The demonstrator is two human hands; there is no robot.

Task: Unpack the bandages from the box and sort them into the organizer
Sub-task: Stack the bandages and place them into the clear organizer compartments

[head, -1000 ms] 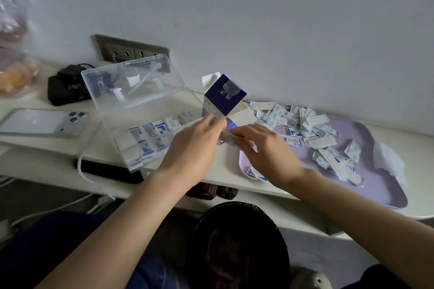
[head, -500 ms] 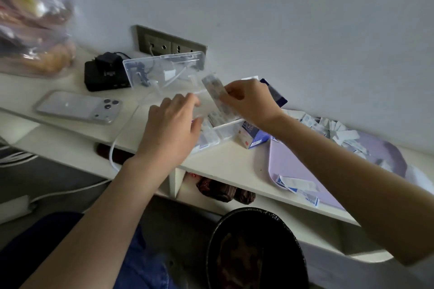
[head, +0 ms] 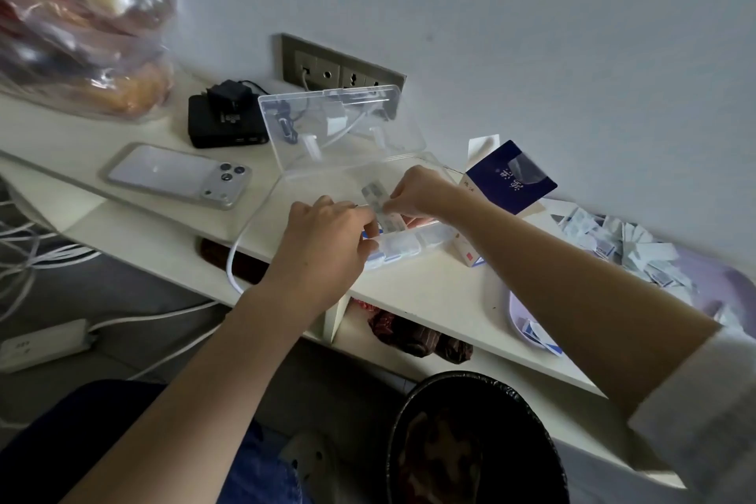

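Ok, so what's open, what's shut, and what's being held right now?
Organizer: lid open, tipped up behind.
Box: standing, top flap open.
Strip: pinched by the right hand, over the organizer.
Left hand: fingers curled at the strip's lower end; grip unclear.
Phone: face down.
Tray: holds loose bandages.

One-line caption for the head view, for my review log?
Right hand pinches a bandage strip above the open clear organizer; left hand close beside it, blue box to the right.
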